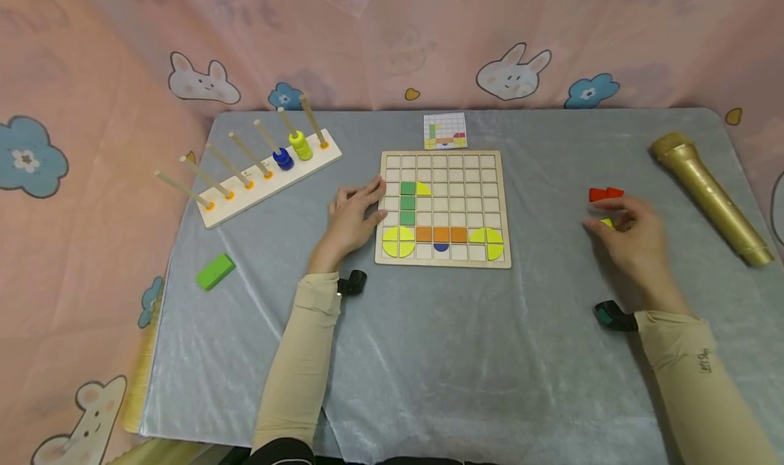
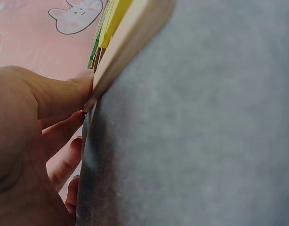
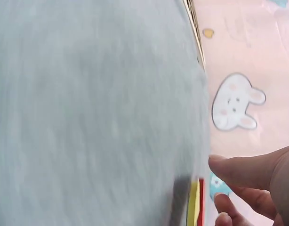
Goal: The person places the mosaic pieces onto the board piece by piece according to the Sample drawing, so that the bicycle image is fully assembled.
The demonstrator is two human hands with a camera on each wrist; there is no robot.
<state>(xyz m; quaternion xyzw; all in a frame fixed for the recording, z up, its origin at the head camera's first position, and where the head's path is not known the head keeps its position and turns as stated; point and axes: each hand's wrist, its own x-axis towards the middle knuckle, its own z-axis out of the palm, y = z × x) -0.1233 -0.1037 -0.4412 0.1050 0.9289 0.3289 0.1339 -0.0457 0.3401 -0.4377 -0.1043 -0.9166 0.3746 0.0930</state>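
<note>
A wooden grid board (image 1: 444, 262) lies mid-table, bearing three green squares (image 1: 407, 203), three orange squares (image 1: 441, 235), a blue half-round piece (image 1: 441, 246) and several yellow rounded pieces (image 1: 399, 241). My left hand (image 1: 354, 221) rests at its left side, thumb and fingertips touching the frame's edge (image 2: 111, 56). Over at the right, my right hand (image 1: 633, 237) hovers above a yellow piece (image 1: 606, 222), close to red pieces (image 1: 606, 194). In the right wrist view, thumb and fingers are spread, apart from the yellow piece (image 3: 193, 203) on the table.
A printed pattern card (image 1: 445, 131) lies behind the board. At back left stands a peg stand (image 1: 272, 177) with blue rings (image 1: 283, 158) and yellow-green rings (image 1: 300, 145). A green block (image 1: 216, 271) lies left; a gold microphone (image 1: 710, 196) lies far right.
</note>
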